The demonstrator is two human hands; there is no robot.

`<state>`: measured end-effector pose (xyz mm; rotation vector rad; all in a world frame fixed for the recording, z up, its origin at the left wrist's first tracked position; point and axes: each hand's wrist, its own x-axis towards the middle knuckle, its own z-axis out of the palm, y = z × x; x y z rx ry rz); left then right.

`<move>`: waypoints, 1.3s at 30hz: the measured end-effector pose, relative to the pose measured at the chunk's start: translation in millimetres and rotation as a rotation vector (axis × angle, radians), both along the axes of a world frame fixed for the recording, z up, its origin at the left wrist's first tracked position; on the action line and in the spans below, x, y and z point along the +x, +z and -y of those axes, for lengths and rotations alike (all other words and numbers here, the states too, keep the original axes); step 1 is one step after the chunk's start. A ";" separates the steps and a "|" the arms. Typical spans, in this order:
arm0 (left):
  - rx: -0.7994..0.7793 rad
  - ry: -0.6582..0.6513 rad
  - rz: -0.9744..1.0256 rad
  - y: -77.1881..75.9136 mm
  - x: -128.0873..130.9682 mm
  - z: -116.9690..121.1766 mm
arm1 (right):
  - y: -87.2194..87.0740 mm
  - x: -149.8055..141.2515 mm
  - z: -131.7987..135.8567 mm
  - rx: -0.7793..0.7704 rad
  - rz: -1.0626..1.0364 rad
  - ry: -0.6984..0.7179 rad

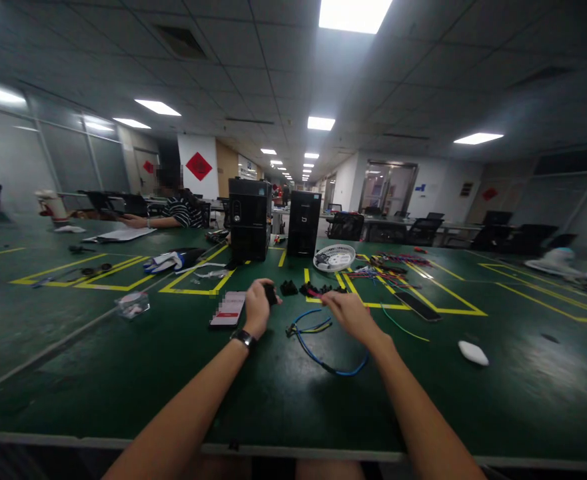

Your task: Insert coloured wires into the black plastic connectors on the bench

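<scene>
My left hand (258,308) holds a small black piece (270,294) above the desk (283,407), beside a phone (228,309). My right hand (352,314) reaches to a row of black parts (309,289); whether it grips one, I can't tell. A blue cable (329,367) curls between my arms, and a white basket (334,259) sits farther back.

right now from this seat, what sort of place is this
Probably an open office with a workbench for wiring or assembly: a green table marked with yellow lines, coloured wires lying on it, and office chairs at desks beyond.
</scene>
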<state>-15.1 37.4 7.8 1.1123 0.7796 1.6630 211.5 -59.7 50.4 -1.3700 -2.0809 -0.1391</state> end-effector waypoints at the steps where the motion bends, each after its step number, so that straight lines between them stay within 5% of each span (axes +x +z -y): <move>1: -0.083 0.037 0.159 4.0 -8.7 -4.9 | 4.2 12.4 -0.9 0.103 -0.107 -0.151; 3: -0.157 0.010 0.300 10.7 -24.7 -12.8 | 4.2 27.1 -4.8 0.231 -0.219 -0.416; 5: -0.188 -0.010 0.322 14.0 -30.3 -15.5 | -6.6 23.8 -11.0 0.189 -0.143 -0.477; 11: -0.240 -0.166 0.242 5.0 20.4 6.9 | -42.5 -30.8 -22.6 -0.186 0.181 -0.219; 16: -0.186 -0.285 0.113 -4.6 40.7 23.1 | -37.6 -36.1 -14.0 -0.046 0.023 -0.103; 22: -0.243 -0.352 0.072 -10.6 46.5 31.0 | -35.8 -46.7 -6.1 0.011 -0.132 0.194; 26: -0.174 -0.420 0.009 -17.2 51.5 32.3 | -37.6 -47.5 -6.9 0.017 -0.127 0.186; 29: 0.015 -0.362 -0.283 -19.4 46.5 33.7 | -34.9 -28.0 -14.7 0.054 -0.115 0.076; 33: 0.436 -0.213 -0.938 -17.2 36.9 39.7 | -31.3 30.4 -35.1 0.060 -0.135 -0.366; 36: 0.583 -0.217 -1.238 -18.1 35.7 45.0 | -33.5 78.2 -49.1 -0.170 -0.016 -0.682; 39: 0.644 -0.253 -1.343 -22.5 38.4 47.0 | -40.3 108.2 -57.5 -0.331 0.112 -0.777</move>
